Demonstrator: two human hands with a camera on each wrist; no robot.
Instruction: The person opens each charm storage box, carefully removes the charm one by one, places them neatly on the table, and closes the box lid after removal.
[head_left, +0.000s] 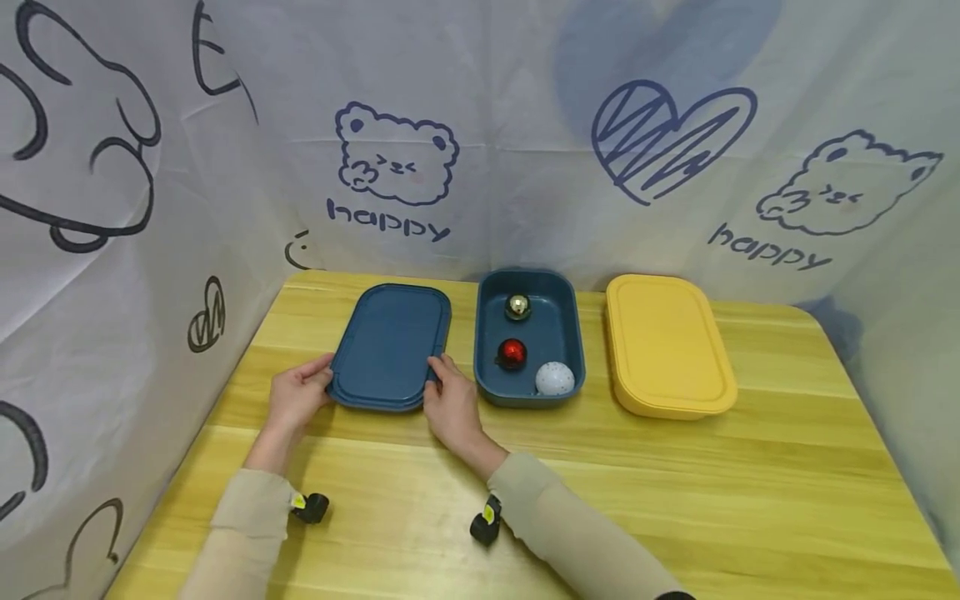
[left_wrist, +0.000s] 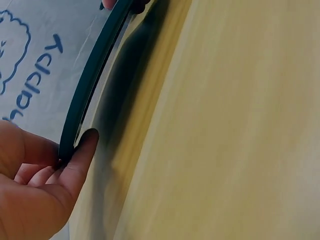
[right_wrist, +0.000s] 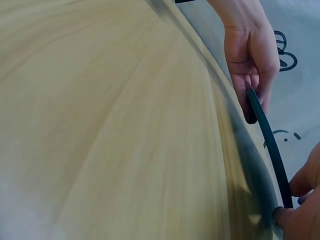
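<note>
Both hands hold a dark blue box lid (head_left: 392, 346) by its two sides, left of the open blue box. My left hand (head_left: 298, 396) pinches the lid's left edge near its front corner. On the opposite edge, my right hand (head_left: 453, 406) grips with fingers on top. In the left wrist view the lid (left_wrist: 90, 85) appears edge-on, close over the tabletop with its shadow beneath. The blue box (head_left: 486, 379) holds a gold ball (head_left: 517, 307), a red ball (head_left: 512, 353) and a white speckled ball (head_left: 555, 379).
A yellow box with its lid on (head_left: 671, 346) stands to the right of the blue box. All sit toward the back of a wood-grain table (head_left: 675, 500). White fabric with drawings (head_left: 525, 208) hangs behind the table and along both sides.
</note>
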